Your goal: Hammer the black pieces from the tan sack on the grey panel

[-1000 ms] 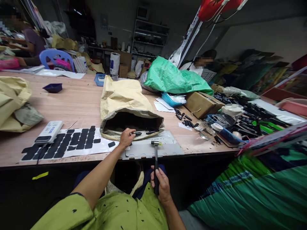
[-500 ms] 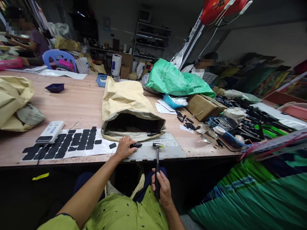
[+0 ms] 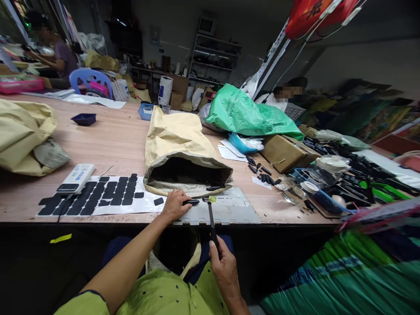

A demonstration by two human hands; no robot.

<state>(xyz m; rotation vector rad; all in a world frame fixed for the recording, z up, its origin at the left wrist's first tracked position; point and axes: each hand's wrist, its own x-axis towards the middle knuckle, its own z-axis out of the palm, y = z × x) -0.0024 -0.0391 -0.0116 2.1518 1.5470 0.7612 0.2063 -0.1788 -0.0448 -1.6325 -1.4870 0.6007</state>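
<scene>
My left hand (image 3: 175, 205) is closed on a small black part (image 3: 193, 202), pinning it on the grey board (image 3: 223, 210) at the table's front edge. In my right hand (image 3: 223, 262) is a small hammer (image 3: 211, 218), gripped by its black handle. The hammer's head, with a yellow-green face, sits just right of the black part. Behind both hands lies a cream sack (image 3: 180, 135), its dark mouth facing me and black pieces at its lip.
Left of my hands, a white sheet carries rows of black pads (image 3: 118, 190) beside a white device (image 3: 76, 178). At right stand a cardboard box (image 3: 285, 151), a blue basket (image 3: 323, 199) and black parts. A green sack (image 3: 246, 109) lies behind; two people sit farther off.
The hammer head has shifted left, closer to the black part, and the hammer has turned in my right hand. My left hand stays on the part. The whole view has shifted slightly.
</scene>
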